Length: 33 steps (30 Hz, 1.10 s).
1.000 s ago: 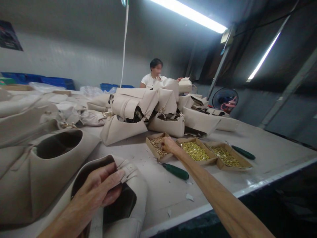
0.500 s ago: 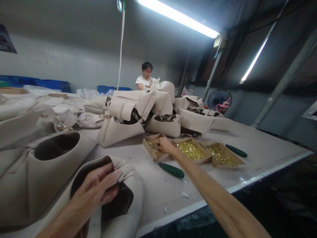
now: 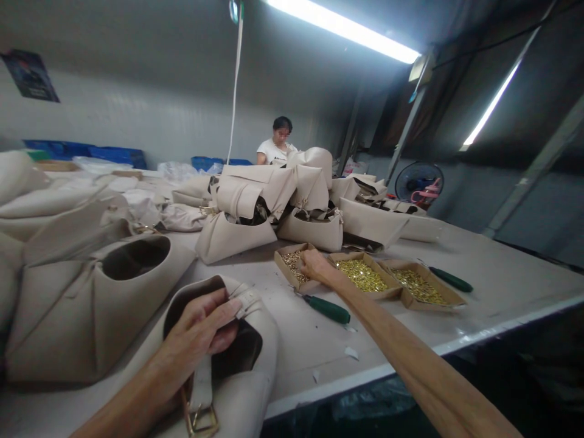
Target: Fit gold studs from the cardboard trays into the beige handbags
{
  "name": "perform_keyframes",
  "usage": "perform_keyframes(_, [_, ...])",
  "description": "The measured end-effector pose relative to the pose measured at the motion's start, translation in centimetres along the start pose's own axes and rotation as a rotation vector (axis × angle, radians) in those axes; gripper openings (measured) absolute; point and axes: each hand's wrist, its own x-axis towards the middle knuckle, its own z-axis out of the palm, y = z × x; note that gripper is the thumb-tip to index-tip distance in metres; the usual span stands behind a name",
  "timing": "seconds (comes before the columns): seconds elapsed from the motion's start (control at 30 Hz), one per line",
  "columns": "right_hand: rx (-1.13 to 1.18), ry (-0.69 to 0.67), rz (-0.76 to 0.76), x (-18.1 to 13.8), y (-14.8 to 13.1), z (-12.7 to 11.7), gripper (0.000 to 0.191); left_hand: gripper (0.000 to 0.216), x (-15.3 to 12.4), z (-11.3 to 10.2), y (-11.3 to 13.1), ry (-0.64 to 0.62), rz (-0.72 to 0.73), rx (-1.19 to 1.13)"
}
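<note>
My left hand (image 3: 207,325) is closed on the strap (image 3: 246,301) of a cream handbag (image 3: 262,359), at the bag's open mouth. A gold buckle (image 3: 201,421) hangs from a strap end below that hand. My right hand (image 3: 314,266) reaches into the leftmost cardboard tray (image 3: 285,272), among small gold metal pieces (image 3: 295,263). Its fingertips are bent down into the pieces, and what they grip is too small to make out. A green-handled tool (image 3: 327,309) lies just in front of this tray.
Two more cardboard trays of brighter gold pieces (image 3: 360,275) (image 3: 417,286) stand to the right. Beyond them lies another green-handled tool (image 3: 451,279). Cream bags (image 3: 246,237) are piled at the back, and more bags (image 3: 59,316) lie left. A person (image 3: 276,149) sits behind the pile.
The whole view has shifted, so things sit further right. The gold buckle has come into sight below my left hand. My right hand stays in the leftmost tray.
</note>
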Motion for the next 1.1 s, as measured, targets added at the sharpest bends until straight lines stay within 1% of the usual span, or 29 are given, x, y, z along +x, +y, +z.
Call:
perform_keyframes(0.07, [0.099, 0.031, -0.007, -1.8, -0.9, -1.1, 0.012, 0.041, -0.1, 0.0, -0.1, 0.026, 0.0, 0.01])
perform_keyframes(0.1, [0.152, 0.043, -0.021, -2.9, -1.6, -1.4, 0.012, 0.04, -0.1, 0.0, -0.1, 0.033, 0.001, 0.018])
perform_keyframes(0.17, [0.255, 0.041, -0.06, -5.3, -3.2, -1.3, 0.012, 0.039, -0.3, 0.0, 0.0, 0.036, 0.01, 0.04])
perform_keyframes(0.27, [0.386, 0.007, -0.116, -8.9, -5.7, 0.9, 0.01, 0.037, -0.7, 0.4, 0.5, 0.046, 0.016, 0.069])
perform_keyframes(0.37, [0.391, 0.05, -0.101, -10.9, -7.0, 3.7, 0.01, 0.036, -1.1, 1.0, 1.1, 0.064, 0.007, 0.057])
perform_keyframes(0.47, [0.358, 0.091, -0.076, -11.4, -7.1, 5.0, 0.012, 0.034, -1.6, 1.4, 1.3, 0.072, 0.002, 0.043])
perform_keyframes(0.53, [0.372, 0.074, -0.074, -11.4, -6.7, 4.8, 0.011, 0.032, -1.7, 1.4, 1.1, 0.07, 0.006, 0.052])
perform_keyframes(0.63, [0.389, 0.036, -0.068, -11.4, -6.0, 3.9, 0.009, 0.032, -1.8, 1.0, 0.7, 0.059, -0.007, 0.097])
perform_keyframes(0.77, [0.415, 0.011, -0.094, -11.4, -5.2, 3.2, 0.01, 0.033, -1.6, 0.7, 0.3, 0.043, 0.005, 0.149])
perform_keyframes(0.93, [0.461, 0.051, -0.124, -11.3, -4.7, 3.4, 0.013, 0.034, -1.5, 0.6, 0.3, 0.054, -0.004, 0.153])
perform_keyframes(1.1, [0.474, 0.069, -0.161, -11.1, -5.2, 3.5, 0.012, 0.033, -1.6, 0.9, 0.4, 0.076, -0.005, 0.138])
